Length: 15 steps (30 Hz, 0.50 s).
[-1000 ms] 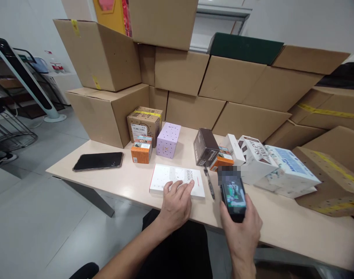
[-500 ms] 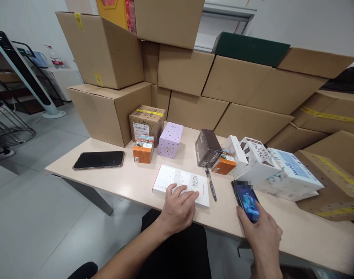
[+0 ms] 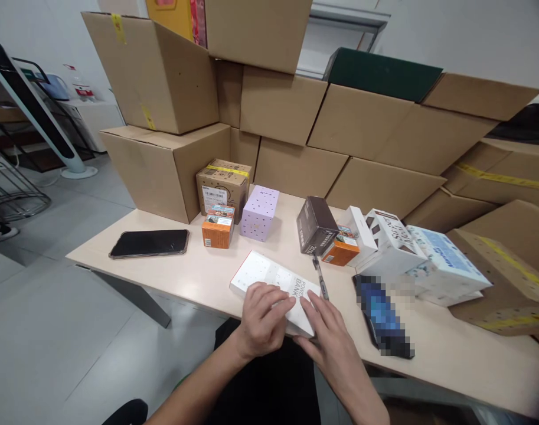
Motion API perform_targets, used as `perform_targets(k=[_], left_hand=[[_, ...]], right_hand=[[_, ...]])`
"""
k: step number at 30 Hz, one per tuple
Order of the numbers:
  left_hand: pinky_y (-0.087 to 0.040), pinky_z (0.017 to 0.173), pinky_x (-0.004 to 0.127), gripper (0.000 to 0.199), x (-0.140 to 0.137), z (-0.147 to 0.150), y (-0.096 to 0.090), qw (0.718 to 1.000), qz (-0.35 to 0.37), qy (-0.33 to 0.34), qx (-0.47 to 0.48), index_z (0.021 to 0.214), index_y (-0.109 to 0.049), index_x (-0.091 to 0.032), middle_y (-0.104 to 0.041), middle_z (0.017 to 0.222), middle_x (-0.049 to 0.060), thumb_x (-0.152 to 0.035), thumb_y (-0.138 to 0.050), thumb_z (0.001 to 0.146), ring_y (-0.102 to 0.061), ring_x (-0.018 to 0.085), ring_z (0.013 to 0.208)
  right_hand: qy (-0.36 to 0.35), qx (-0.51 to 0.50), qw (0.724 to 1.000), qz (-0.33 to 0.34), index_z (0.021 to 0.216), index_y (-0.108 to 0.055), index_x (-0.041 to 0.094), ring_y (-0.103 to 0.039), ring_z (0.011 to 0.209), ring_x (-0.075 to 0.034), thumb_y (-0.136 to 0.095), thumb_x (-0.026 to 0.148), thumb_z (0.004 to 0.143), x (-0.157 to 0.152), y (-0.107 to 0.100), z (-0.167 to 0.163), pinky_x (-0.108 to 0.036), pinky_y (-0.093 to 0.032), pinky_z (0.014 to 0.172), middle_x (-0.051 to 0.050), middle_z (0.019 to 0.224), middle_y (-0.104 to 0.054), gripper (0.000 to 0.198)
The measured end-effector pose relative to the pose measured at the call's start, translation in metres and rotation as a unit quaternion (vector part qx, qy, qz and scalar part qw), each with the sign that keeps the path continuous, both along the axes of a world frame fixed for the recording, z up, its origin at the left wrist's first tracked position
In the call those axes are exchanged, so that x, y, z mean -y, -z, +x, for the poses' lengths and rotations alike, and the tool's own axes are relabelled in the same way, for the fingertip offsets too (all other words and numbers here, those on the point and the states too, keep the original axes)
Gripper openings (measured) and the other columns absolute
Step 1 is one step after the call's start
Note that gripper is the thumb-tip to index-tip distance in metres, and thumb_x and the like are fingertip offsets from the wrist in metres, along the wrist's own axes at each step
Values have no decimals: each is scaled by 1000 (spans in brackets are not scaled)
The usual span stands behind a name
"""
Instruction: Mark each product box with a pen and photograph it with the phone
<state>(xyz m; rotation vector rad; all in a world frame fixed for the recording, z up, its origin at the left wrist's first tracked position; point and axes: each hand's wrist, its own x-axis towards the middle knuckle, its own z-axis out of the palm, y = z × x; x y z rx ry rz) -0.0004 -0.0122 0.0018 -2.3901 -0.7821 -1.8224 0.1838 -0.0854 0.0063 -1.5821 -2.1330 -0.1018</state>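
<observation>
A flat white power bank box [image 3: 259, 270] lies at the table's near edge, turned at a slant. My left hand [image 3: 264, 319] is closed against its near side, with curled fingers over the top. At the box's right end, my right hand [image 3: 333, 342] grips the corner, fingers on top and thumb at the near edge. A pen [image 3: 321, 277] lies just beyond that end, partly hidden by the box and hand. To the right of my right hand rests a dark phone [image 3: 379, 316] with a lit, blurred screen.
Another phone [image 3: 149, 243] lies at the left. Behind stand a small orange box [image 3: 218, 230], a lilac box [image 3: 259, 215] and a dark brown box [image 3: 316, 227]. White boxes [image 3: 391, 248] line the right side. Large cardboard cartons [image 3: 291, 165] are stacked along the back.
My right hand has let go of the phone and moved left onto the power bank box. The box's right end has swung nearer to me. My left hand has shifted slightly left.
</observation>
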Motion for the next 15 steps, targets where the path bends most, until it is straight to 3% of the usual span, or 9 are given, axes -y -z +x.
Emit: perform_targets(k=[4,7,11,15], left_hand=[[-52,88,46,41,-9,-22,-7,998,6,-49,45,117,-60,-26,-70,99,5,-8,-54,80,-64,24,100],[-53,90,48,38,-21,-35,-6,986,-29,-86,142,117,-60,-25,-66,105,6,-8,-55,84,-62,24,105],[-53,93,46,30,-35,-37,3,948,-130,-110,267,119,-59,-21,-64,106,7,-16,-54,90,-62,22,105],[-54,86,38,35,-37,-33,9,928,-236,-87,274,125,-57,-20,-65,106,8,-19,-57,90,-63,21,103]], right_hand=[[-24,38,998,42,141,-48,26,-59,120,-28,-55,24,94,11,-6,2,-47,-58,91,-10,139,-57,48],[-29,32,993,109,138,-50,20,-64,111,-26,-56,23,92,17,-21,10,-42,-58,90,-12,128,-64,46],[79,-34,984,159,125,-57,18,-69,91,-21,-55,38,94,11,-46,21,-33,-57,77,-10,107,-71,37],[209,-123,956,163,108,-63,19,-66,67,-16,-56,51,90,-24,-65,19,-27,-51,61,-4,86,-70,37]])
